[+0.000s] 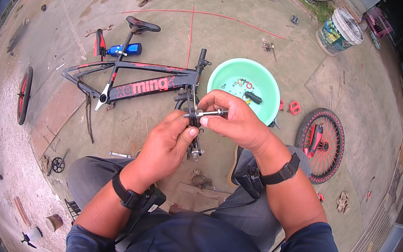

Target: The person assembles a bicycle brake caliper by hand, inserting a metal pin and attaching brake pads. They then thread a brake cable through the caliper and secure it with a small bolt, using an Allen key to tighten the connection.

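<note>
1. Far left, a narrow-looking wheel (24, 96) borders a stretch of concrete floor (57, 47); a crankset (58, 164) lies nearer.
2. The black bicycle frame (152, 87), with large pink lettering, lies just beyond the hands; a blue bottle (132, 49) sits behind it.
3. Left hand (165, 141): thumb and forefinger press together on the dark metal part (194, 119), at centre, above the gap between the knees.
4. Right hand (239, 118): thumb and forefinger pinch its slim metal rod (211, 113).
5. A green basin (223, 74) hems in the right hand's far side.
6. Rightmost, a red-spoked wheel (340, 147) and a printed bucket (338, 36).
</note>
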Demonstrator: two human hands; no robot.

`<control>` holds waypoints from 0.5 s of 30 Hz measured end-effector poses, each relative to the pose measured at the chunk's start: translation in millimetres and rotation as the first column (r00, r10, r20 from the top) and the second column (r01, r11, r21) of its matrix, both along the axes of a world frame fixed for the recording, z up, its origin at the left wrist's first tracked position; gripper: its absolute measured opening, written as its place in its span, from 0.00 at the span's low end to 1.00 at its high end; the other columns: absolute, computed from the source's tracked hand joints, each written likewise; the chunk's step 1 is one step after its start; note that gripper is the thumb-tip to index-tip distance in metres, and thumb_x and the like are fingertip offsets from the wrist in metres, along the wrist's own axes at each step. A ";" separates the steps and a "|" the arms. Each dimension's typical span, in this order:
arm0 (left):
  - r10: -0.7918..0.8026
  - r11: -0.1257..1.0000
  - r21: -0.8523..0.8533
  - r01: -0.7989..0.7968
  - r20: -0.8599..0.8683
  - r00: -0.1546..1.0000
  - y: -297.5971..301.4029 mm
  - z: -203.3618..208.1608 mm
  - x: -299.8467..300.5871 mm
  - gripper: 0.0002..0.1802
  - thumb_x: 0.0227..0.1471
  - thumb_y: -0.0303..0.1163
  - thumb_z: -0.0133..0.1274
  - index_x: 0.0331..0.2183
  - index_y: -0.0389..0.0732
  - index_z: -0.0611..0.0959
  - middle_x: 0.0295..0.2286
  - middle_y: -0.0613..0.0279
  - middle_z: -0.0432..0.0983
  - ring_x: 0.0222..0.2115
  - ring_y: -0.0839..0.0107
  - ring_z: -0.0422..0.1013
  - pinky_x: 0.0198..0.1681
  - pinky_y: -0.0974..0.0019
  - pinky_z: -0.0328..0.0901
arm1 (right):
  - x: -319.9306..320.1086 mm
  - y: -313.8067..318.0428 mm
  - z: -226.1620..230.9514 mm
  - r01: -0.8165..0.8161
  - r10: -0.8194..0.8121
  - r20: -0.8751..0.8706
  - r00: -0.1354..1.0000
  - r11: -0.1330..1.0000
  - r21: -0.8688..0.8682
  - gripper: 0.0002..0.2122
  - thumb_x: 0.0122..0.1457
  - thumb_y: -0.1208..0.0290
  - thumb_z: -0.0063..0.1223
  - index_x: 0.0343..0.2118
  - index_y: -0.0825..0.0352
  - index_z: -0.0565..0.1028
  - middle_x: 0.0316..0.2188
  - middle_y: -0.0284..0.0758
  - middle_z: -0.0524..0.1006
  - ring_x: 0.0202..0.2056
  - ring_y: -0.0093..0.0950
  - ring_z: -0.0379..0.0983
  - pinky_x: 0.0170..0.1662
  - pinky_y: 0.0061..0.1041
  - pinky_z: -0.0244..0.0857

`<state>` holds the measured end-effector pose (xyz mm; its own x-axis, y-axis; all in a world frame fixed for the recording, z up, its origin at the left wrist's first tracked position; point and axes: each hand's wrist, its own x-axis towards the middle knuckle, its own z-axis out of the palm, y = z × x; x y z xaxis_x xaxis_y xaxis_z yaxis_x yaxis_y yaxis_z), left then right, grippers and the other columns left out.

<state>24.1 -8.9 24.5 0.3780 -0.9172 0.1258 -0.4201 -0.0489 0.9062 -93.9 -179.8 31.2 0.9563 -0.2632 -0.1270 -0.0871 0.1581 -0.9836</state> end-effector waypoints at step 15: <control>0.026 1.000 -0.009 -0.025 0.028 0.999 -2.0 -2.6 -1.3 0.07 0.60 0.29 0.52 0.37 0.34 0.79 0.28 0.54 0.69 0.28 0.56 0.69 0.32 0.59 0.65 | 1.0 -5.3 -2.7 0.048 -0.033 0.080 0.996 0.980 -0.194 0.10 0.58 0.71 0.59 0.40 0.69 0.76 0.36 0.32 0.75 0.39 0.22 0.72 0.42 0.24 0.68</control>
